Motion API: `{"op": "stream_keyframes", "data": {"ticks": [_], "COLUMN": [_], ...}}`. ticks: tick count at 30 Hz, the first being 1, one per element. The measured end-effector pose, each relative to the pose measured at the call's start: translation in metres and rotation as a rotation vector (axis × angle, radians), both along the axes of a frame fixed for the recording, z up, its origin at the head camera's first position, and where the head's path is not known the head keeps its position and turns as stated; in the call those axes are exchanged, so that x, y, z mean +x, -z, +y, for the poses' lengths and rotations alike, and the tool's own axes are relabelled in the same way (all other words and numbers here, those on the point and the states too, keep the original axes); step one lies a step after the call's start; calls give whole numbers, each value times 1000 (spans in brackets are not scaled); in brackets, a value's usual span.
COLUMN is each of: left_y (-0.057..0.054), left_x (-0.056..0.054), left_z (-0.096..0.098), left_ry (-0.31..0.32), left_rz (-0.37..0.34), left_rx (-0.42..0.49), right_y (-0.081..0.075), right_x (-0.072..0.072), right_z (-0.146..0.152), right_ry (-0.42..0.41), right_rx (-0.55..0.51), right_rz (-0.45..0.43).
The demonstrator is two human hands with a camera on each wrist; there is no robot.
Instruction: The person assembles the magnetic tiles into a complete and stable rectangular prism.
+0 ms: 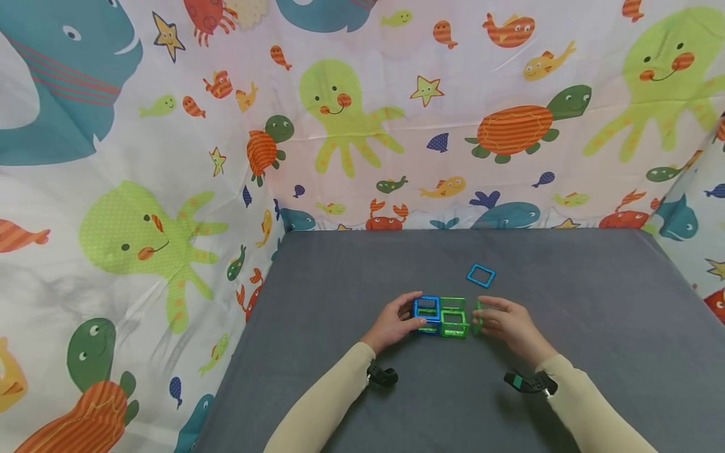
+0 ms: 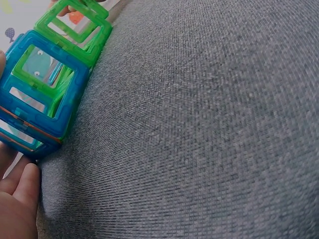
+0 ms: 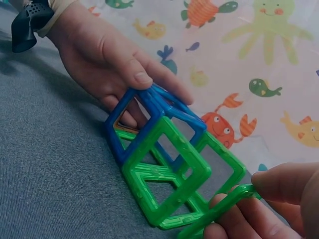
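Observation:
Blue and green magnetic square tiles are joined into a hollow boxy block lying on the grey cloth. Its blue end point(image 2: 79, 82) is gripped by my left hand point(image 1: 393, 325), with the thumb on a top edge and fingers round the far side. Green tiles point(image 3: 202, 172) form the other half, with open frames facing up and sideways. My right hand point(image 1: 511, 325) pinches a single green square tile point(image 3: 223, 205) between thumb and fingers. In the head view this tile stands on edge, a small gap from the block's green end.
A loose blue square tile point(image 1: 490, 280) lies flat on the cloth beyond the right hand. The grey cloth surface point(image 1: 351, 264) meets a printed sea-animal curtain point(image 1: 362, 207) at the back and sides. Each wrist wears a black strap point(image 1: 382, 375).

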State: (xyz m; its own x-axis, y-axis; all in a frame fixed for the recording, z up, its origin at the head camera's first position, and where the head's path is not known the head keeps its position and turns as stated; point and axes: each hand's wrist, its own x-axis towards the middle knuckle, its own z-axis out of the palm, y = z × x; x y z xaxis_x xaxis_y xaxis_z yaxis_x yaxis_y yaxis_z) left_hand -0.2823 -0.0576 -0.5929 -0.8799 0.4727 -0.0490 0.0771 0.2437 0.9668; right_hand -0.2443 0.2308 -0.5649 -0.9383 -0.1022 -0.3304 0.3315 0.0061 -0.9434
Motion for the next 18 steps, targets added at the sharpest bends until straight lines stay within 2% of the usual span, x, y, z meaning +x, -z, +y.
{"op": "stream_keyframes", "data": {"ticks": [9, 18], "left_y": [2, 3], "left_x": [0, -1], "left_z": [0, 0], "left_ry": [1, 1], "left_rz": [13, -1], "left_rx": [3, 19], "right_y": [5, 2], "right_x": [-3, -3], "right_z": [-10, -17], "right_ry": [8, 17], "right_rx": [14, 47], "right_rz": [-11, 2]}}
